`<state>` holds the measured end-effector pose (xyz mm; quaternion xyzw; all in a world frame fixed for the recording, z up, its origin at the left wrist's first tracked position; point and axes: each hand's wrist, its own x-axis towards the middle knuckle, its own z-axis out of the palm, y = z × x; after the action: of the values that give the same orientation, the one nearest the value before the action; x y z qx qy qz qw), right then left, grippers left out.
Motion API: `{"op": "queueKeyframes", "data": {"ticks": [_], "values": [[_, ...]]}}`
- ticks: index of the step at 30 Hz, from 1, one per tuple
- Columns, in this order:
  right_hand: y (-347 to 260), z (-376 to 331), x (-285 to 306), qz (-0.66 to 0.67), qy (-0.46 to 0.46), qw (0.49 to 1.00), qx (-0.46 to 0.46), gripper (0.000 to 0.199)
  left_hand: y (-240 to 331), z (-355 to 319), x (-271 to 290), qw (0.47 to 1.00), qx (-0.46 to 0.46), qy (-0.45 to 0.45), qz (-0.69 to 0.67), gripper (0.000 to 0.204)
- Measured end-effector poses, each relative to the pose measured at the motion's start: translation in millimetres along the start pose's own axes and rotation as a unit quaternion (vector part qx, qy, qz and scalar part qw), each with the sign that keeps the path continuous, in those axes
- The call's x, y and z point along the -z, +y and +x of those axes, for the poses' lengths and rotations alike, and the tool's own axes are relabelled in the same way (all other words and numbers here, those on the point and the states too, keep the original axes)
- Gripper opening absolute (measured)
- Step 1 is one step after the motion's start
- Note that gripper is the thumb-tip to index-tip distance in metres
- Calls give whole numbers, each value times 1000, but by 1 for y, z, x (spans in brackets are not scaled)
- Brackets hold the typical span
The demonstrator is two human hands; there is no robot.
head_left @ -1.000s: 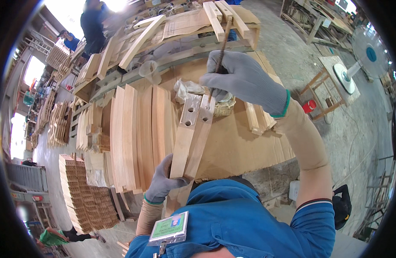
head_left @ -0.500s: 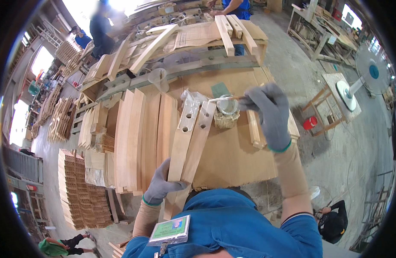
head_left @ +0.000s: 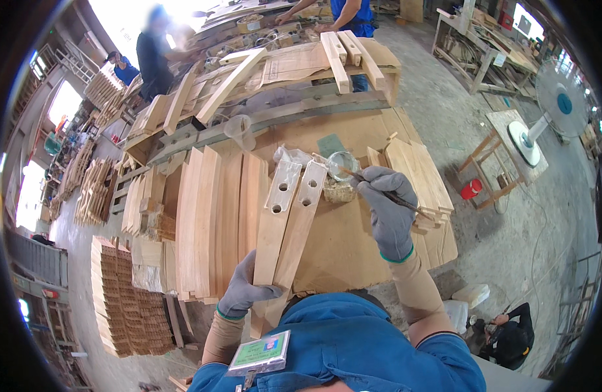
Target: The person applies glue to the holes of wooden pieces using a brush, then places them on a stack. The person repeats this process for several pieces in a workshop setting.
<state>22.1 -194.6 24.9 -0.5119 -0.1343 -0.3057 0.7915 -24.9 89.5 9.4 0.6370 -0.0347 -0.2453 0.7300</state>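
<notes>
My left hand (head_left: 246, 287) wraps round the near ends of two pale wooden bars, the left bar (head_left: 273, 238) and the right bar (head_left: 297, 238), which lie side by side and tilt slightly apart. Each bar has two round holes near its far end, and a wet-looking sheen covers those ends. In my right hand (head_left: 389, 209) is a thin brush (head_left: 413, 208), gripped between the fingers. Its tip is at the rim of a clear cup (head_left: 342, 163), which sits on a crusted base (head_left: 339, 191) just right of the bar ends.
Stacked wooden boards (head_left: 212, 228) stand left of the bars, and more bars (head_left: 422, 176) lie to the right on the cardboard-covered bench (head_left: 353, 255). An empty-looking plastic cup (head_left: 241, 130) is farther back. Beyond, people work at another bench. A fan (head_left: 528, 134) stands at right.
My right hand has drawn down and slightly left, from beside the bar ends to the cup, still holding the brush. My left hand keeps its grip on the bars.
</notes>
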Motion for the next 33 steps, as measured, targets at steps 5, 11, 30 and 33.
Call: {"op": "queueKeyframes", "data": {"ticks": [5,11,30,33], "values": [[2,-1,-7,10,0,1000,12,20,4,1,-3,1000,-3,-13,7,81],[2,-3,-12,-209,18,966,150,23,9,0,-10,999,-12,25,16,76],[-2,-27,-43,-415,-149,862,252,19,18,-1,-19,982,-13,108,158,71],[0,-24,-38,-406,-138,861,273,17,19,0,-19,986,-13,97,132,71]]}}
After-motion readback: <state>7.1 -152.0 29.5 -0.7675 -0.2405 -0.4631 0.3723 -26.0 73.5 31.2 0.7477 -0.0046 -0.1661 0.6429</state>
